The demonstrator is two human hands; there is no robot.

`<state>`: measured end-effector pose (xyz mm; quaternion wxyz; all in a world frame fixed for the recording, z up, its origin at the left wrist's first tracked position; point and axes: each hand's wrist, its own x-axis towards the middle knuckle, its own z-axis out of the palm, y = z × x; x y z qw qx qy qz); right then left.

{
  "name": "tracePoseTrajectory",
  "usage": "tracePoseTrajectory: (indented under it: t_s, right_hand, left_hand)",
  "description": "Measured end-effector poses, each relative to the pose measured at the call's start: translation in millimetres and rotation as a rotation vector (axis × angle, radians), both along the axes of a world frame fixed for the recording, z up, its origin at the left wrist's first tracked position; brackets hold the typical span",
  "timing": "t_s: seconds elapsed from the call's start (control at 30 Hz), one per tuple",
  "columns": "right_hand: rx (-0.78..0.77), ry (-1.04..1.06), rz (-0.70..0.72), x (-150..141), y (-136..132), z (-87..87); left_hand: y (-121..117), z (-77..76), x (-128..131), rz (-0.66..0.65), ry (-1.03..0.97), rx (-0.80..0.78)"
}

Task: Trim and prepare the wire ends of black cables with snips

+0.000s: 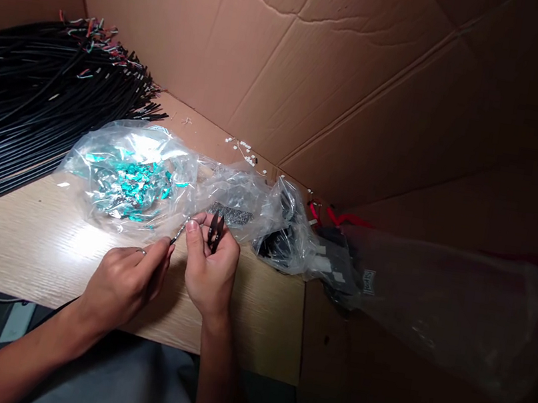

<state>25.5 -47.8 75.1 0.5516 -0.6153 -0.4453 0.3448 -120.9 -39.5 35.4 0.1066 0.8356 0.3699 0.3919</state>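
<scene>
My left hand [128, 285] pinches the end of a thin black cable [177, 236] that runs back under my wrist; a ring shows on one finger. My right hand [211, 267] is closed around a small black snipping tool [215, 230], with its thumb and forefinger touching the cable's tip. Both hands meet just above the front part of a light wooden table [39, 248]. Right behind them lies a clear plastic bag [126, 177] holding several small teal parts.
A thick pile of black cables [26, 98] with stripped coloured ends covers the table's left. More clear bags [290, 228] with dark parts lie to the right, one large bag [436, 300] hanging past the table edge. Cardboard walls [320, 61] enclose the back and right.
</scene>
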Motion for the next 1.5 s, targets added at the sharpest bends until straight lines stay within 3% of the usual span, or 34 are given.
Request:
tracePoseTrajectory:
  t_s: [0.27,0.4,0.57,0.7,0.83,1.0,1.23,1.5]
  right_hand:
    - [0.098,-0.379,0.19,5,-3,0.6]
    - [0.134,-0.291,0.114,4,-1,-1.6]
    - [0.119,-0.127,0.05,-5,4,-8.1]
    - [0.209,-0.162,-0.033,-11,7,-12.0]
    - [0.299,-0.198,-0.105,-13,7,-16.2]
    - [0.322,-0.228,-0.088,-12,7,-16.0]
    - [0.237,-0.255,0.003,-13,6,-13.4]
    - [0.195,0.004,0.026,-18,8,-17.6]
  left_hand:
    - [6,15.6,-1,-0.029,-0.223,-0.284]
    - [6,16.3,-1,-0.012,-0.262,-0.33]
    - [4,10.3,4,0.052,-0.246,-0.197]
    - [3,8.5,5,0.085,-0.213,-0.101]
    - [2,8.0,4,0.073,-0.196,-0.111]
    - [0,5.5,5,0.076,-0.182,-0.123]
    - [3,6.6,4,0.061,-0.264,-0.248]
    - [10,16.4,2,0.017,-0.336,-0.474]
